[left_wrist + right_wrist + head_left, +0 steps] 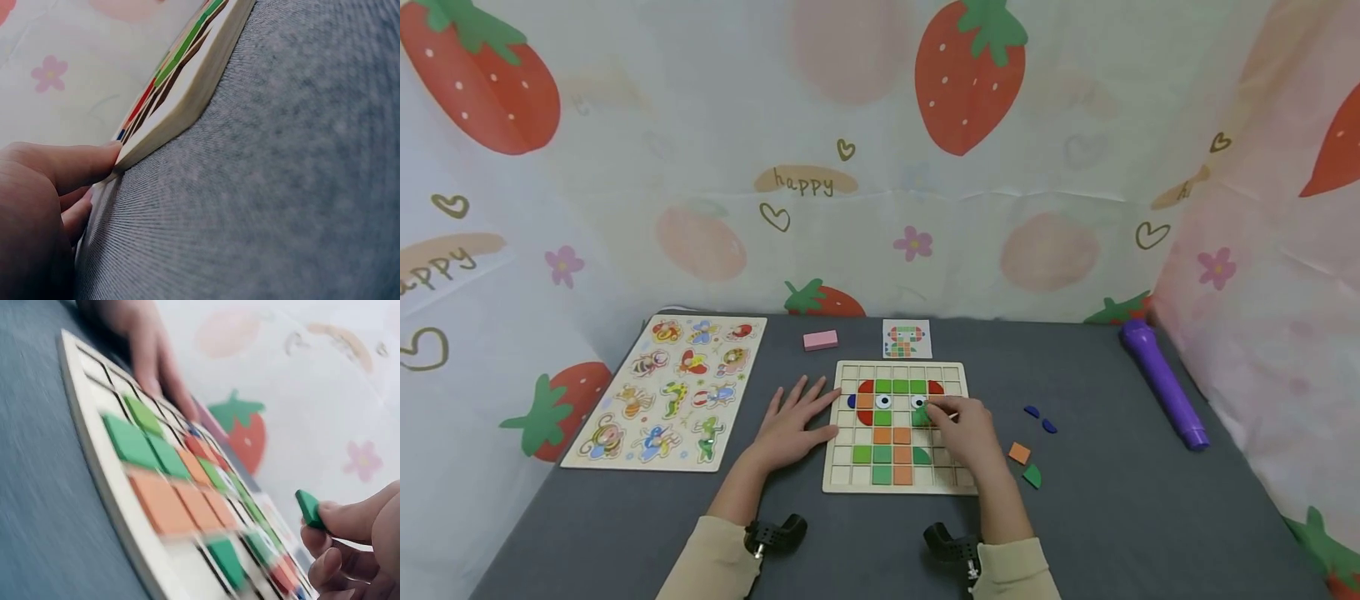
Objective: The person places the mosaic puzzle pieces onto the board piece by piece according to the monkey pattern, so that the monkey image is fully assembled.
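Note:
A wooden grid board lies on the table, with green, orange, red and blue pieces and round eye pieces set in its squares. My left hand rests beside its left side with fingers spread, the fingertips touching the board edge. In the left wrist view, the thumb and fingers meet the board's corner. My right hand is over the right part of the board. Between thumb and finger it pinches a small green puzzle piece, seen raised above the board in the right wrist view.
Right of the board lie an orange square, a green quarter-round and two blue half-rounds. A pattern card and pink block stand behind. An animal puzzle is left, a purple tube far right.

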`<action>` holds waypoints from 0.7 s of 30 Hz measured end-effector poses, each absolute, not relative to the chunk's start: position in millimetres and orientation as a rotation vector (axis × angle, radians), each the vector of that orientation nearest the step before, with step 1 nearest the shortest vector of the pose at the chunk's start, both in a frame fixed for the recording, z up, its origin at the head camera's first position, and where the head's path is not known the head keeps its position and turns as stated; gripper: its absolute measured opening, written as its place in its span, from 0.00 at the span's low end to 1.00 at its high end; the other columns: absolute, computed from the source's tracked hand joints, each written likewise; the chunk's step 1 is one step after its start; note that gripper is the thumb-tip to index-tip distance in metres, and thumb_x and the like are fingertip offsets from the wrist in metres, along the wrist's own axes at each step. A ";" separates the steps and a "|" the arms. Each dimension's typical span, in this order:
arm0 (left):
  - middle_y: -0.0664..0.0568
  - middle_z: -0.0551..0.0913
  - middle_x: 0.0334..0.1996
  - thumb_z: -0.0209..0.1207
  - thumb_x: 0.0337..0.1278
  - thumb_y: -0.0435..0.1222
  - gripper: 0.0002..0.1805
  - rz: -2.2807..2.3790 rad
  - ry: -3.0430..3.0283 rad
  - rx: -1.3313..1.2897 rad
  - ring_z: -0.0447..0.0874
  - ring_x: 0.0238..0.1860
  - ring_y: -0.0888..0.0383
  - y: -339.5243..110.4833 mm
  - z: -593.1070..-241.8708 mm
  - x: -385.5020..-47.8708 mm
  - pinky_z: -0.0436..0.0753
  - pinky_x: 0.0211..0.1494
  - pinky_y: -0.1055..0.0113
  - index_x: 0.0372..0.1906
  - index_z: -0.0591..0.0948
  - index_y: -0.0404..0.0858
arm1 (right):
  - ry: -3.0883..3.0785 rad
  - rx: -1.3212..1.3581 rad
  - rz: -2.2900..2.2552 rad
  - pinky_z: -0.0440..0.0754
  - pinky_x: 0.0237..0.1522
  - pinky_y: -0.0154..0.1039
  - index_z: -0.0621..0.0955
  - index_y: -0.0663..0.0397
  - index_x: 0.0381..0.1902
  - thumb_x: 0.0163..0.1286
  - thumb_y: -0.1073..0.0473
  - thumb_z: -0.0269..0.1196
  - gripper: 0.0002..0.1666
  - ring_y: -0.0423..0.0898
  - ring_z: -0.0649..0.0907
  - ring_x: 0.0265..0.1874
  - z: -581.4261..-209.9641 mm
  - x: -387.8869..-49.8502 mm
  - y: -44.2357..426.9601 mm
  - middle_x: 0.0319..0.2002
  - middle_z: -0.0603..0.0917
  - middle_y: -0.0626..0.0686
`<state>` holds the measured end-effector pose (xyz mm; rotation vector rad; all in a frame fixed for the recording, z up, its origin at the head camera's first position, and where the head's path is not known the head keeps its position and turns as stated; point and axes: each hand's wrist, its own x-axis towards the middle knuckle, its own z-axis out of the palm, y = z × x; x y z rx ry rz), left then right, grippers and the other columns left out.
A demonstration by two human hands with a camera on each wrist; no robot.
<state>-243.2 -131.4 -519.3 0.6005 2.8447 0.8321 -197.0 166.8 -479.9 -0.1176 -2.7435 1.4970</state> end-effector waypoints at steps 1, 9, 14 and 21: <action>0.48 0.54 0.81 0.58 0.68 0.55 0.37 0.835 2.844 0.599 0.37 0.82 0.41 -131.7 -519.2 -243.1 0.32 0.79 0.36 0.78 0.65 0.52 | -2.742 -0.104 1.521 0.76 0.33 0.39 0.86 0.53 0.53 0.74 0.53 0.64 0.16 0.46 0.79 0.35 -480.9 -198.7 159.5 0.40 0.86 0.52; 0.49 0.54 0.81 0.58 0.68 0.56 0.37 0.822 2.853 0.595 0.38 0.82 0.42 -132.3 -519.0 -242.9 0.32 0.80 0.37 0.78 0.65 0.52 | -2.736 -0.016 1.547 0.77 0.32 0.37 0.85 0.51 0.37 0.68 0.56 0.70 0.05 0.43 0.78 0.29 -490.7 -203.7 116.3 0.29 0.84 0.48; 0.49 0.54 0.81 0.58 0.68 0.55 0.37 0.826 2.852 0.600 0.38 0.82 0.42 -131.1 -518.2 -242.6 0.32 0.79 0.37 0.78 0.65 0.52 | -2.771 0.018 1.520 0.79 0.34 0.38 0.85 0.48 0.36 0.67 0.55 0.70 0.05 0.42 0.80 0.30 -493.3 -202.3 103.6 0.30 0.84 0.46; 0.49 0.53 0.81 0.58 0.68 0.55 0.37 0.827 2.853 0.609 0.38 0.82 0.41 -130.9 -519.8 -243.4 0.32 0.79 0.36 0.78 0.65 0.51 | -2.815 0.123 1.275 0.78 0.34 0.38 0.85 0.44 0.36 0.66 0.52 0.71 0.05 0.39 0.81 0.29 -496.4 -199.3 88.2 0.30 0.86 0.43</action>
